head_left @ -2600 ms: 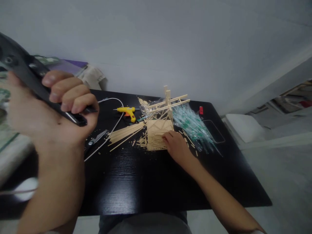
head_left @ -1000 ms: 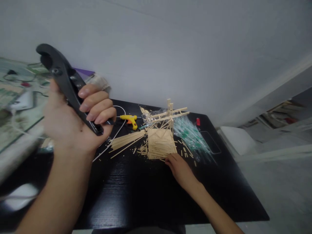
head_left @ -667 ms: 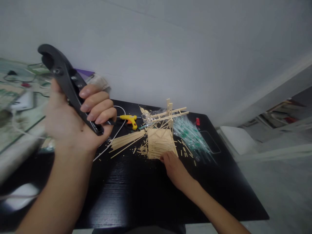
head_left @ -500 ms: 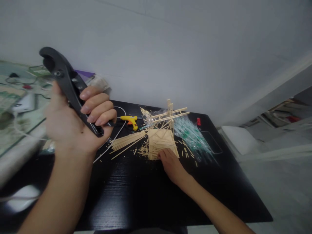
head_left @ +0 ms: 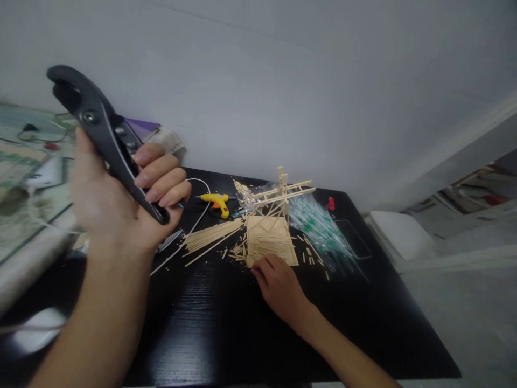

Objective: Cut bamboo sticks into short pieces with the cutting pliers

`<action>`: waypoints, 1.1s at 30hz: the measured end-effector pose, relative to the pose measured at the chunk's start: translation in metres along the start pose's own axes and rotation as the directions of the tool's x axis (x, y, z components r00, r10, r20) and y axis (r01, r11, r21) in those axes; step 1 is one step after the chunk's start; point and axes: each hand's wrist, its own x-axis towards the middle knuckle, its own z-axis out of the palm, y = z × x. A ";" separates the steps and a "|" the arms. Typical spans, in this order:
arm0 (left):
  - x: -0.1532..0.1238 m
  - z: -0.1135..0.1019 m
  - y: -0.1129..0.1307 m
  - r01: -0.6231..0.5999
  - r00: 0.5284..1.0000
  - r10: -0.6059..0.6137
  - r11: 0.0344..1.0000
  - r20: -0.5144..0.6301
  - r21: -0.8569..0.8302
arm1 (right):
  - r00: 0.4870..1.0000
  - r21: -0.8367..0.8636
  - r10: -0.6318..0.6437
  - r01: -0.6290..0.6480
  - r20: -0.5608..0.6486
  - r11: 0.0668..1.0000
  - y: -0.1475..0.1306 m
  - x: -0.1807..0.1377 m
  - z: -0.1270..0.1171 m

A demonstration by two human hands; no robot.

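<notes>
Raised at the left, my left hand (head_left: 111,210) is closed around black pliers (head_left: 100,126), whose curved jaws point up and away to the left. My right hand (head_left: 280,283) is at the front edge of a pale wooden sheet (head_left: 258,223), fingertips pinched together. Whether something small is between them is too small to tell. Thin wooden sticks (head_left: 270,243) lie across that sheet just beyond the fingers. Behind it stands a frame built of wooden sticks (head_left: 285,191), with long pieces jutting out sideways.
A yellow glue gun (head_left: 218,203) lies left of the frame, near a white cable (head_left: 197,218). Long sticks (head_left: 210,235) fan out below it. Clear plastic packaging (head_left: 323,226) and a small red object (head_left: 331,203) are on the right. Short offcuts are scattered over the black table (head_left: 242,328).
My right hand has drawn back from the sticks toward the sheet's near edge and slightly left. My left hand has shifted a little left with the pliers still in it.
</notes>
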 end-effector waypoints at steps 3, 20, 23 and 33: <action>0.005 0.001 -0.007 -0.029 0.999 0.015 0.954 0.050 0.298 | 0.998 0.154 0.032 -0.023 -0.057 0.988 -0.019 0.012 -0.015; -0.032 -0.107 -0.089 0.164 0.967 -0.126 -0.355 -0.221 0.920 | 0.896 0.459 -0.031 0.257 -0.444 0.850 -0.017 0.046 -0.107; -0.042 -0.134 -0.093 0.133 0.957 -0.161 -0.496 -0.242 0.858 | 0.840 0.436 0.052 0.227 -0.541 0.871 -0.007 0.044 -0.121; -0.052 -0.152 -0.095 0.176 0.940 -0.161 -0.527 -0.301 0.831 | 0.761 0.496 0.187 0.197 -0.621 0.846 0.006 0.037 -0.139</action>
